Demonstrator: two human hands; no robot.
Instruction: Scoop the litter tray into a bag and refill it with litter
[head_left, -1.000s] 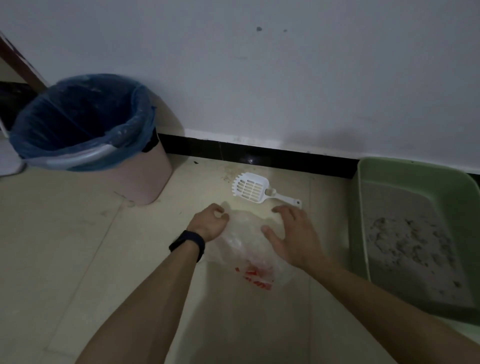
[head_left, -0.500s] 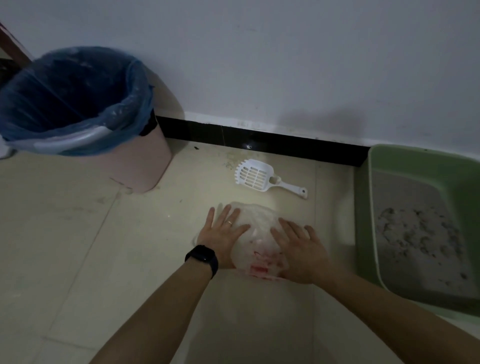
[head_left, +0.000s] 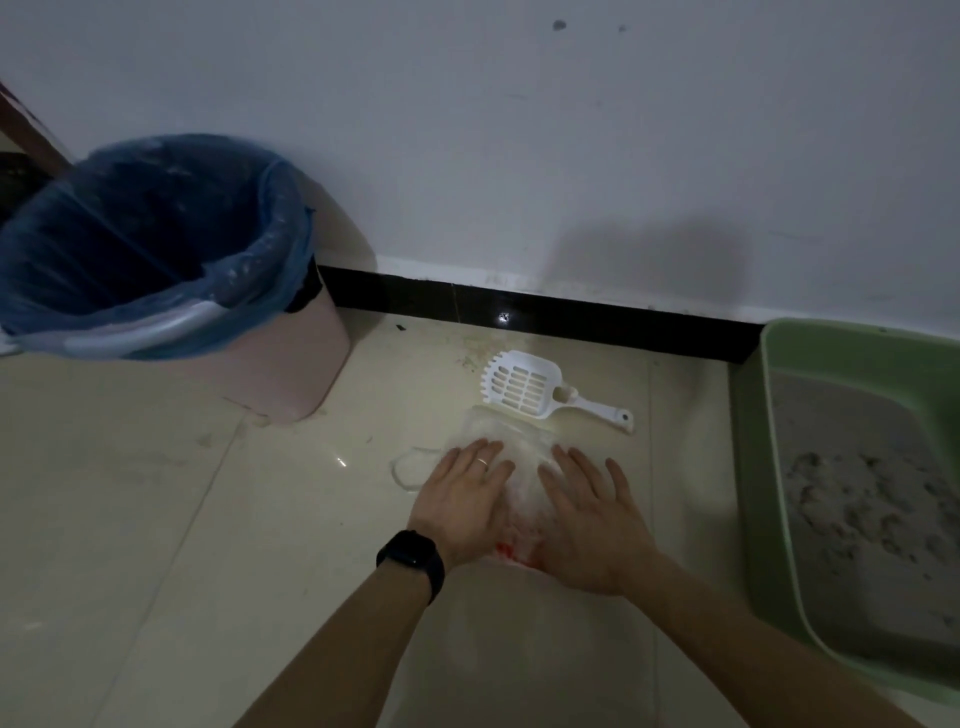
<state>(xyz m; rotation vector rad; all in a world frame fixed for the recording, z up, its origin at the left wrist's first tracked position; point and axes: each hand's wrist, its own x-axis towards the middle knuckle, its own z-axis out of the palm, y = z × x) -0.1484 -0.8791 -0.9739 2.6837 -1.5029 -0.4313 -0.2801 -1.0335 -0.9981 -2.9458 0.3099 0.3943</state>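
Your left hand (head_left: 464, 506) and right hand (head_left: 589, 512) lie flat, palms down and fingers spread wide, pressing on the thin clear plastic bag (head_left: 519, 452); neither grips anything. The bag lies flat on the tile floor (head_left: 156, 519), its red print showing between your wrists and a loop handle trailing out just left of your left hand. Its far edge reaches to just short of the white scoop (head_left: 524, 391), perhaps touching it. The scoop lies beyond the bag, toward the wall: its long axis runs left to right, slotted head pointing left, handle pointing right toward the green litter tray (head_left: 748, 467). The tray sits well to the right of the bag, clumps still showing in its grey litter. The pink bin (head_left: 306, 364) with the blue liner stands to the bag's left. Mind the film: it is slippery and probably clings shut, so it may skid when you pry it open, or collapse once you start scooping.
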